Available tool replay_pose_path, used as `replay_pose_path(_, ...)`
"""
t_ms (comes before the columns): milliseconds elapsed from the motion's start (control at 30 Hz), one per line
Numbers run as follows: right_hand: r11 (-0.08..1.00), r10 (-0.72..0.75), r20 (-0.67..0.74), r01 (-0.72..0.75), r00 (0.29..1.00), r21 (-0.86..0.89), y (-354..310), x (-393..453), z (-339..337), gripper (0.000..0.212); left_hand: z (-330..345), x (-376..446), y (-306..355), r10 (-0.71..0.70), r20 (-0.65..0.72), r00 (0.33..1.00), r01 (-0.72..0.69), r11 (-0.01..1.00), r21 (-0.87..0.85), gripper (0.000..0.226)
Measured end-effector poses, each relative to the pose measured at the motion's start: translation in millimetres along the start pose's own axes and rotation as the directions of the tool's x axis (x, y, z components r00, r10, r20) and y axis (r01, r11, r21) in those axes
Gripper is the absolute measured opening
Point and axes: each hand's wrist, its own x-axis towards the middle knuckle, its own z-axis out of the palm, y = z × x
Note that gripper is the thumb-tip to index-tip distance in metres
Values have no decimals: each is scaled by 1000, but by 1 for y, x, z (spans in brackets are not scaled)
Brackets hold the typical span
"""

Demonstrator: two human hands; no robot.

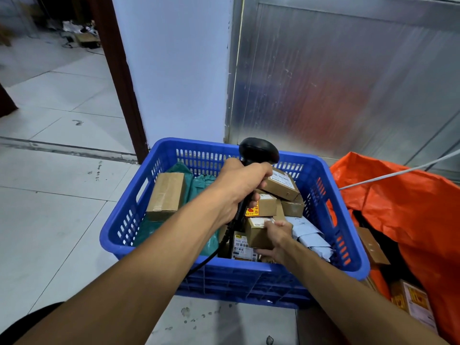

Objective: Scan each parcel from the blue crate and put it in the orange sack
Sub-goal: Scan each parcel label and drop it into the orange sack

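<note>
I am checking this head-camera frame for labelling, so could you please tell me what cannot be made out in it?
- Crate contents: the left hand, scanner and right hand cover parcels in the blue crate.
- Labels: the print on the small box under the right hand is too small to read.
- Orange sack: cut off by the right edge, its depth in shadow.

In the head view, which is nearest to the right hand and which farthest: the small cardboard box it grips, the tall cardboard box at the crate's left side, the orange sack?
From the right hand:
1. Small cardboard box, gripped by it, inside the blue plastic crate.
2. Orange woven sack, right of the crate.
3. Tall cardboard box, at the crate's left side.
The last two are nearly equal, so their order is uncertain.
</note>
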Motion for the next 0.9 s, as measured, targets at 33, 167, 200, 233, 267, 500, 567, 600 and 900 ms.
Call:
replay_pose_path(33, 1000, -2, -14, 2, 1000, -3, -2, 0, -4, 33, 1, 1, 0, 0, 0, 1000, 0, 1000, 5, 7)
replay_pose_path(167, 998, 35, -33, -37, 999, -52, -9, -2, -18, 39, 3, 2, -2, -1, 3, 1000, 1, 1000, 13, 6)
replay_pose_path(200, 997, 47, -21, -48, 999, -63, -11, -3, -21, 36, 4, 1, -2, 0, 6, 1000, 0, 1000, 16, 6)
replay_pose_path(233, 996, 57, -2, -57, 998, -73, -12, -5, -24, 33, 5, 1, -3, -1, 8, 1000, 0, 1000, 20, 5)
replay_pose_path(267, 995, 63, 15, -61, 998, -84, -14, -7, -27, 31, 5, 0, -3, -1, 10, 1000, 1, 1000, 23, 5)
replay_pose_path(500, 992, 60, 27, -57, 998, -112, -26, -23, -55, 44, 8, 0, -5, 13, -14, 1000, -12, 998, 65, 7)
replay_pose_path(567, 989, 48, 12, -46, 999, -137, -30, -27, -64, 44, 9, 0, -7, 15, -14, 1000, -13, 997, 80, 8)
replay_pose_path(600, 987, 22, 4, -22, 1000, -162, -33, -30, -69, 43, 9, 0, -8, 16, -15, 1000, -14, 996, 89, 9)
replay_pose_path(900, 932, -199, 92, 218, 976, -291, -78, -65, -100, 16, 16, 3, -14, 32, 12, 999, -34, 985, 168, 11)
